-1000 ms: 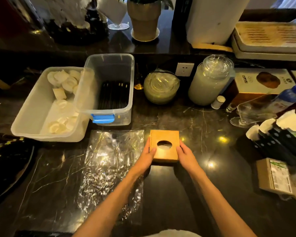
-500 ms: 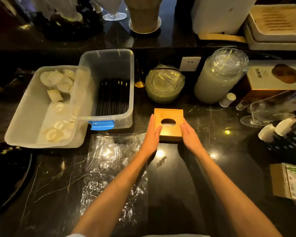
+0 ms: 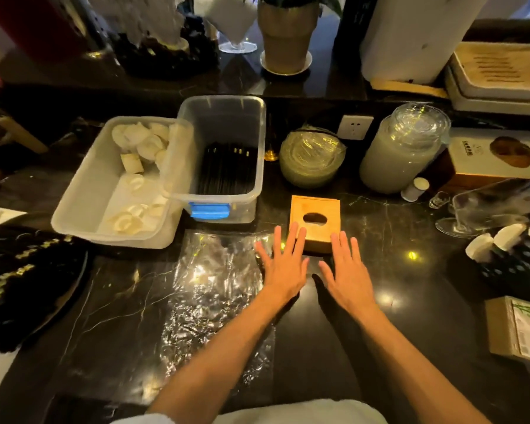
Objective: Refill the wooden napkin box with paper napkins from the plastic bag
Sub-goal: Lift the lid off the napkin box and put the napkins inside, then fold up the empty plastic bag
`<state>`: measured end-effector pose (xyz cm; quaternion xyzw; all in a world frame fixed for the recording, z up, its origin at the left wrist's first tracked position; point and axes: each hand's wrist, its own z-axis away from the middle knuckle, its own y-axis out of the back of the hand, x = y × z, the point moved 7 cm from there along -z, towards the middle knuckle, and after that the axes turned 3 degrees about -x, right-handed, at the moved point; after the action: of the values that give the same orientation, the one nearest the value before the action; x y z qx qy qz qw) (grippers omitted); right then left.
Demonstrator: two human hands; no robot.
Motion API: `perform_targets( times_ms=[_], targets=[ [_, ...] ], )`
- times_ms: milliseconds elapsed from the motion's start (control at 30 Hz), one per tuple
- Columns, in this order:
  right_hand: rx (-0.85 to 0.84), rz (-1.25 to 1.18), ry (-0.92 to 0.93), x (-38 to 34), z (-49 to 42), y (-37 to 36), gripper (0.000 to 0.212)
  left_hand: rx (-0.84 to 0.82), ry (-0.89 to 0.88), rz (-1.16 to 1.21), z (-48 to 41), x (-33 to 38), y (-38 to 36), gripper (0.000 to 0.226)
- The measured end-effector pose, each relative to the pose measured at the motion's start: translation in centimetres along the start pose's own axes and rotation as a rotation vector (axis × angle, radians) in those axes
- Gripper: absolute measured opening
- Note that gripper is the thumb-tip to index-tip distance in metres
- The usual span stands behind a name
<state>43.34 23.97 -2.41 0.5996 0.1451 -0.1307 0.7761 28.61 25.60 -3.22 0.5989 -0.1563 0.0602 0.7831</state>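
Spread hands (image 3: 315, 270) cover the napkin box (image 3: 315, 221) near edge.

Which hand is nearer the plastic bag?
Left. The left hand hovers open over the plastic bag's right edge; the right hand is further right, below the wooden box.

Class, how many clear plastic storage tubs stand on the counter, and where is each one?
2. The shallow tub holding white pieces stands far left. The deeper tub with the blue latch, holding dark sticks, overlaps its right edge, left of the wooden napkin box. None appears hidden.
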Motion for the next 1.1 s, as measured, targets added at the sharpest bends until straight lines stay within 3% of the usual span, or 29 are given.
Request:
perform_targets(
  times_ms=[167, 300, 400, 533, 667, 800, 900, 967, 1033, 1100],
  targets=[
    [-0.021, -0.064, 0.028, -0.4, -0.9, 2.1, 0.061, 0.110, -0.114, 0.153, 1.5, -0.3, 4.8, 0.048],
    [0.285, -0.242, 0.001, -3.5, 1.0, 3.3, 0.023, 0.195, 0.082, 0.269, 5.2, -7.5, 7.1, 0.025],
    [0.083, -0.419, -0.166, -5.3, 2.2, -1.9, 0.017, 0.214, 0.359, 0.203, 10.0, -16.1, 6.5, 0.023],
    [-0.265, -0.649, -0.447, -7.2, 3.6, -9.1, 0.025, 0.059, 0.641, 0.098, 15.5, -25.1, 4.1, 0.034],
    [-0.300, -0.799, -0.591, -9.8, 4.8, -11.2, 0.022, -0.029, 0.648, 0.444, 16.2, -28.3, 2.9, 0.032],
    [-0.199, -0.858, -0.662, -11.4, 6.1, -11.4, 0.018, -0.049, 0.710, 0.761, 16.0, -30.2, 3.1, 0.039],
    [-0.182, -0.896, -0.666, -12.9, 7.3, -10.9, 0.006, -0.110, 0.669, 0.863, 15.8, -30.4, 3.5, 0.027],
    [-0.172, -0.995, -0.602, -14.2, 7.6, -8.9, 0.013, -0.118, 0.555, 1.002, 15.5, -29.7, 4.9, 0.015],
    [-0.146, -1.085, -0.462, -15.3, 7.2, -4.9, 0.004, -0.122, 0.399, 1.120, 14.7, -28.9, 8.5, 0.013],
    [-0.089, -1.121, -0.267, -16.9, 5.8, 1.3, 0.009, -0.150, 0.210, 1.213, 12.9, -27.5, 14.0, 0.011]
  ],
)
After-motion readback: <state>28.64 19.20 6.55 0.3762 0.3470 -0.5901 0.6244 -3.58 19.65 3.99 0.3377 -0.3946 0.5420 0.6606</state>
